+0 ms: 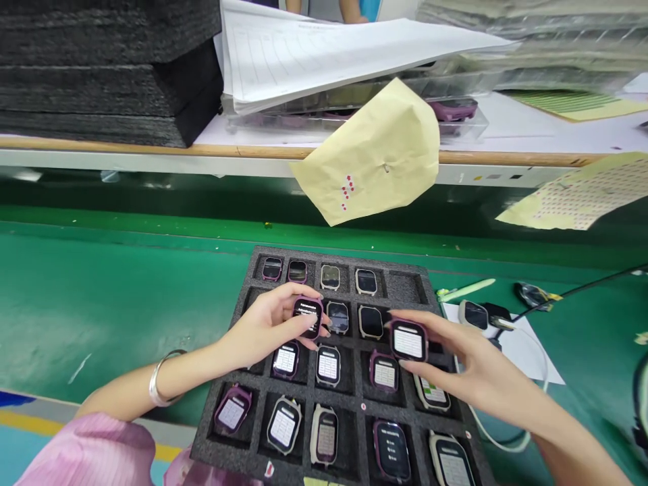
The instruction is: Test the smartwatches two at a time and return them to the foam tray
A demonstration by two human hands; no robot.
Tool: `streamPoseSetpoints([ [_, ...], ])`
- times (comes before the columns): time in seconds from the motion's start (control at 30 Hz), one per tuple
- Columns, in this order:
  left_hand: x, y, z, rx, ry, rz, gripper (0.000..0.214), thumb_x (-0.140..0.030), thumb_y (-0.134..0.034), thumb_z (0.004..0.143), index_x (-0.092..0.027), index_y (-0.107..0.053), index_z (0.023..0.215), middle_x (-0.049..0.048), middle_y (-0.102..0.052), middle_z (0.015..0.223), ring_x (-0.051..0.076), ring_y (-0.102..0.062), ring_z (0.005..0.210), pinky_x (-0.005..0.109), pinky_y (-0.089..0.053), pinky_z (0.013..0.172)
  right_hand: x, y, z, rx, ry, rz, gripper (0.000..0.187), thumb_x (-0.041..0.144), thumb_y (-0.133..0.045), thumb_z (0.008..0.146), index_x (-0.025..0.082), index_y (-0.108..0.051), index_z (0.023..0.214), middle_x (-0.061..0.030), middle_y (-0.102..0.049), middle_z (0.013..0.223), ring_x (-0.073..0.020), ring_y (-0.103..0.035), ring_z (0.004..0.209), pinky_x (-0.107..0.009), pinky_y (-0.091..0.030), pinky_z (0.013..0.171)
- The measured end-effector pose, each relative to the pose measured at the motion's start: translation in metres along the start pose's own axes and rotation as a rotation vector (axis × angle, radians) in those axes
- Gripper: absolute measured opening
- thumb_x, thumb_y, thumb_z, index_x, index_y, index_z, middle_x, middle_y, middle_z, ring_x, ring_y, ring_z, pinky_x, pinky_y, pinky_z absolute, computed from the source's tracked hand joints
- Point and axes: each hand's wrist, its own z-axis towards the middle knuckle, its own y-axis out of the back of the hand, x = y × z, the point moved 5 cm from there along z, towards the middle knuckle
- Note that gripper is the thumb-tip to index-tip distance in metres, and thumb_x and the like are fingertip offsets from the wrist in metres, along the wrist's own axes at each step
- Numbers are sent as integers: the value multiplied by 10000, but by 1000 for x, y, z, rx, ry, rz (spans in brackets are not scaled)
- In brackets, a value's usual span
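Left hand: the left hand [263, 327] is over the second row of the tray. Its fingers are curled, and the thumb and fingertips pinch a small watch.
Watch in left hand: the dark-screen watch [307, 316] has a purple rim and white words on its face. It is held just above the tray, beside two watches with black faces.
Right hand: the right hand [470, 368] comes in from the right side. Its fingers are stretched long and half open, with the tips gripping another watch.
Watch in right hand: the white-screen watch [408, 341] also has a purple rim. It is held up over the right part of the tray, face up.
Tray: the foam tray [403, 286] is black with square pockets. It lies on the green belt [101, 297], right in front of the person.
In the tray: the other watches [328, 366] sit in most pockets, some purple, some pale. The top right pocket has nothing in it.
Wrist: a silver bracelet [160, 378] is on the left arm, next to a pink sleeve [91, 452].
Right of tray: a white pen [466, 290] and one more watch [474, 314] lie near a cable.
Behind: a yellow envelope [374, 152] hangs off the shelf, under a pile of papers [324, 47].
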Motion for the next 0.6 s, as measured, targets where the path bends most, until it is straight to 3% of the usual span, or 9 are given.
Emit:
streamPoseSetpoints([
  [0.13,1,3,-2,-19,-2,8,242,-212,-648,858,-151,-551,1072,80,-690,943,182,-694,840,292,-610,669,-38,20,-11,-20,57,-265,421,409,-656,852,264,-571,1239,-97,-613,1217,-323,-613,1074,-497,-527,906],
  [0.3,0,6,-7,0,-19,36,244,-210,-613,870,-158,-535,1095,90,-678,986,189,-685,881,318,-606,717,-63,20,-18,34,60,-394,435,450,-602,889,253,-542,1272,-123,-562,1243,-337,-549,1154,-521,-482,958],
  [0.47,1,17,-14,36,-85,201,433,-189,-626,843,-214,-430,1229,84,-614,1100,213,-630,1031,383,-561,865,-56,27,-17,-12,104,-472,581,470,-605,882,244,-436,1390,-130,-531,1309,-350,-518,1188,-522,-461,977],
  [0.6,7,44,-18,-107,-156,691,407,-231,-600,863,-223,-438,1236,91,-544,1148,229,-592,1057,410,-529,901,-34,24,-5,-12,213,-431,348,406,-528,950,250,-553,1260,-91,-605,1242,-303,-546,1155,-474,-453,982],
])
